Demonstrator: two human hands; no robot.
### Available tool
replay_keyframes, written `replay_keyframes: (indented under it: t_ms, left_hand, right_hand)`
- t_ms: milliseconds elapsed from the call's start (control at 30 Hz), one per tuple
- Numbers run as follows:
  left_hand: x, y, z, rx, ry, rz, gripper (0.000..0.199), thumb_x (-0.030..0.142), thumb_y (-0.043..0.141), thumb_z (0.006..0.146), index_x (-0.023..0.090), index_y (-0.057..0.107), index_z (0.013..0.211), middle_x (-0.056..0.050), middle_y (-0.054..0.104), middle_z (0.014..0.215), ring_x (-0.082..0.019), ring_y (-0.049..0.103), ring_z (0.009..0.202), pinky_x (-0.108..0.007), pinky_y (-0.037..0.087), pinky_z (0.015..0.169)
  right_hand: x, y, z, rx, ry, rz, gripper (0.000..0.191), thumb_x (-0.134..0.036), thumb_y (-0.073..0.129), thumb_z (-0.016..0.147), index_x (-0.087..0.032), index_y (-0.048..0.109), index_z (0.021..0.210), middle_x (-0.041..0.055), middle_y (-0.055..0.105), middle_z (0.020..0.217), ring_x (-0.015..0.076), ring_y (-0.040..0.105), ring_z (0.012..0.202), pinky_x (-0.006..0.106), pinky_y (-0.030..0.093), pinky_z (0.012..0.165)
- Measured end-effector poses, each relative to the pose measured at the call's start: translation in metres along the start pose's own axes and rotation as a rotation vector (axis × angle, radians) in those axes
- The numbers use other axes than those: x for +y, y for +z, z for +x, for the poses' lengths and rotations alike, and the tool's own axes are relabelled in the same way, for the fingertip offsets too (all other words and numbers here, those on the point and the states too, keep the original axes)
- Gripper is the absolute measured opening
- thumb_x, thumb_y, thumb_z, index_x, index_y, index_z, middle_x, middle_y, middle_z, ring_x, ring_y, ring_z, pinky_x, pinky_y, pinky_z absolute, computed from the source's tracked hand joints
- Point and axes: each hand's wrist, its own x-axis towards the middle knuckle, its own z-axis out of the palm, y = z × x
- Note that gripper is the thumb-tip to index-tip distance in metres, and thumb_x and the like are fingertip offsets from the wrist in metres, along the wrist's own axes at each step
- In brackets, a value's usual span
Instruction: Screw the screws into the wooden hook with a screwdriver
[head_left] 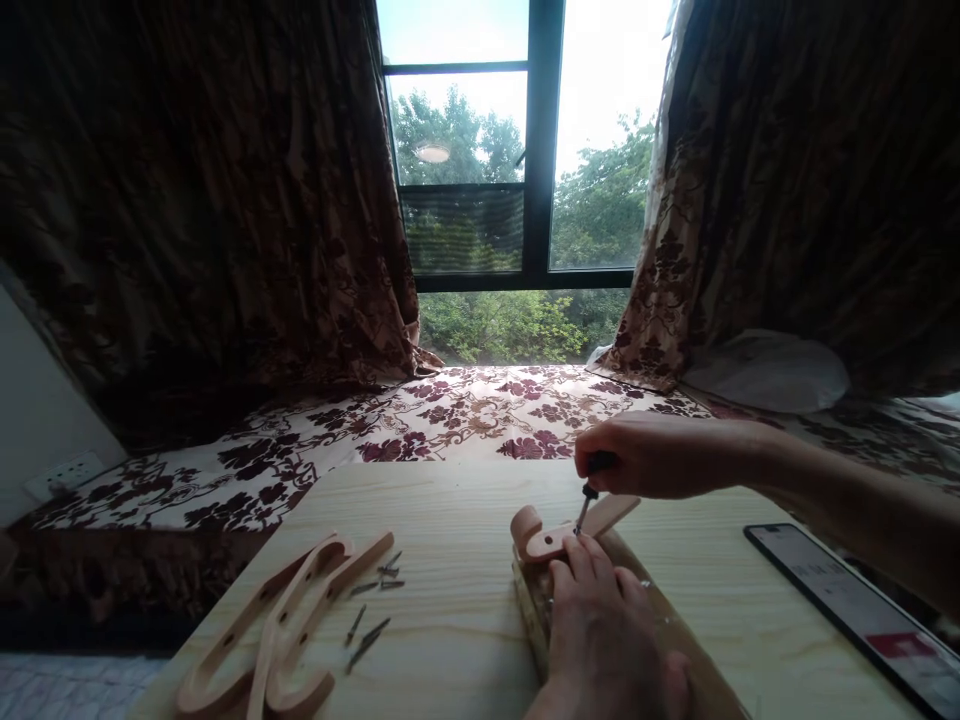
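Note:
My right hand (pixel 637 455) is closed round the dark handle of a screwdriver (pixel 587 500). The screwdriver stands nearly upright, its tip down at a hole in a pale wooden hook (pixel 546 543). My left hand (pixel 600 620) presses the hook with its fingertips beside the tip, against a brown block (pixel 697 650) with a shiny surface. Fingers hide part of the hook, and whether a screw sits under the tip I cannot tell. On the left of the table lie several more wooden hooks (pixel 274 625), and several loose screws (pixel 367 645) are scattered next to them.
A phone (pixel 847 610) with its screen lit lies at the right edge of the light wooden table (pixel 450 500). Behind it are a flower-patterned cover (pixel 480 410), curtains and a window. A white bag (pixel 772 370) rests at the back right.

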Motion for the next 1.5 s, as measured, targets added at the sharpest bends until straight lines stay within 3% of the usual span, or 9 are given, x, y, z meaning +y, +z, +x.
replay_keyframes:
  t_ms: [167, 333, 467, 667, 867, 1100, 1200, 1367, 1500]
  left_hand:
    - [0.001, -0.003, 0.001, -0.107, -0.011, -0.038, 0.070, 0.048, 0.053, 0.088, 0.002, 0.041, 0.139, -0.034, 0.022, 0.147, -0.051, 0.021, 0.134, -0.063, 0.030, 0.101]
    - [-0.005, 0.009, 0.000, 0.054, 0.024, -0.059, 0.069, 0.050, 0.057, 0.084, 0.006, 0.047, 0.136, -0.031, 0.029, 0.146, -0.050, 0.028, 0.131, -0.064, 0.032, 0.098]
    - [-0.004, 0.012, -0.001, 0.091, 0.045, -0.031, 0.065, 0.045, 0.057, 0.084, 0.006, 0.049, 0.135, -0.029, 0.033, 0.145, -0.050, 0.028, 0.131, -0.066, 0.031, 0.099]
    - [0.008, -0.001, 0.001, -0.057, -0.058, 0.035, 0.066, 0.035, 0.062, 0.081, 0.006, 0.046, 0.138, -0.028, 0.031, 0.146, -0.051, 0.024, 0.133, -0.067, 0.028, 0.100]
    - [0.012, -0.023, -0.004, -0.187, -0.033, -0.027, 0.064, 0.036, 0.052, 0.090, 0.000, 0.038, 0.141, -0.033, 0.019, 0.147, -0.049, 0.018, 0.136, -0.062, 0.026, 0.105]
    - [0.008, 0.008, 0.008, -0.082, -0.052, -0.007, 0.070, 0.038, 0.060, 0.083, 0.001, 0.041, 0.139, -0.032, 0.021, 0.148, -0.053, 0.019, 0.134, -0.068, 0.027, 0.101]
    - [0.007, 0.019, 0.013, -0.137, -0.043, 0.015, 0.073, 0.040, 0.061, 0.080, 0.002, 0.042, 0.139, -0.032, 0.021, 0.148, -0.053, 0.019, 0.134, -0.068, 0.029, 0.098]
    - [0.011, 0.027, 0.011, -0.035, -0.093, 0.087, 0.070, 0.040, 0.057, 0.080, 0.006, 0.043, 0.140, -0.029, 0.025, 0.149, -0.053, 0.019, 0.133, -0.070, 0.026, 0.097]
    - [0.010, 0.033, 0.014, -0.026, -0.068, 0.080, 0.073, 0.044, 0.059, 0.079, 0.004, 0.043, 0.139, -0.031, 0.025, 0.148, -0.055, 0.019, 0.132, -0.071, 0.025, 0.095]
  right_hand:
    - [-0.007, 0.004, 0.004, 0.004, -0.004, -0.037, 0.014, -0.018, 0.052, 0.078, -0.019, 0.063, 0.086, 0.0026, 0.067, 0.077, 0.0138, 0.054, 0.065, 0.023, 0.035, 0.057]
    - [-0.013, 0.007, 0.009, 0.012, -0.019, -0.090, 0.016, -0.014, 0.053, 0.074, -0.019, 0.061, 0.088, 0.0015, 0.065, 0.075, 0.0128, 0.050, 0.062, 0.023, 0.031, 0.055]
    - [-0.010, 0.009, 0.012, 0.042, 0.001, -0.078, 0.008, -0.023, 0.054, 0.081, -0.018, 0.059, 0.085, 0.0028, 0.065, 0.077, 0.0134, 0.050, 0.065, 0.023, 0.031, 0.056]
    - [-0.005, 0.007, 0.011, 0.055, 0.072, -0.138, 0.018, -0.035, 0.054, 0.082, -0.020, 0.060, 0.089, 0.0030, 0.064, 0.076, 0.0148, 0.050, 0.062, 0.024, 0.031, 0.053]
    - [-0.003, 0.005, 0.006, 0.005, -0.018, -0.141, 0.014, -0.019, 0.053, 0.077, -0.021, 0.062, 0.088, 0.0007, 0.064, 0.073, 0.0137, 0.049, 0.061, 0.023, 0.031, 0.054]
    - [-0.008, 0.003, 0.005, 0.031, 0.046, -0.136, 0.019, -0.035, 0.051, 0.085, -0.020, 0.063, 0.084, 0.0036, 0.066, 0.072, 0.0158, 0.052, 0.061, 0.025, 0.030, 0.053]
    - [-0.005, -0.001, 0.002, 0.035, 0.042, -0.138, 0.017, -0.031, 0.055, 0.081, -0.022, 0.065, 0.090, 0.0020, 0.066, 0.072, 0.0156, 0.053, 0.061, 0.024, 0.031, 0.054]
    - [0.007, -0.001, 0.002, 0.005, -0.041, -0.074, 0.018, -0.023, 0.051, 0.082, -0.022, 0.068, 0.086, 0.0014, 0.069, 0.076, 0.0146, 0.056, 0.065, 0.023, 0.034, 0.058]
    - [0.006, 0.003, 0.003, 0.025, 0.005, -0.118, 0.023, -0.030, 0.046, 0.087, -0.019, 0.066, 0.083, 0.0037, 0.067, 0.073, 0.0155, 0.054, 0.062, 0.025, 0.032, 0.056]
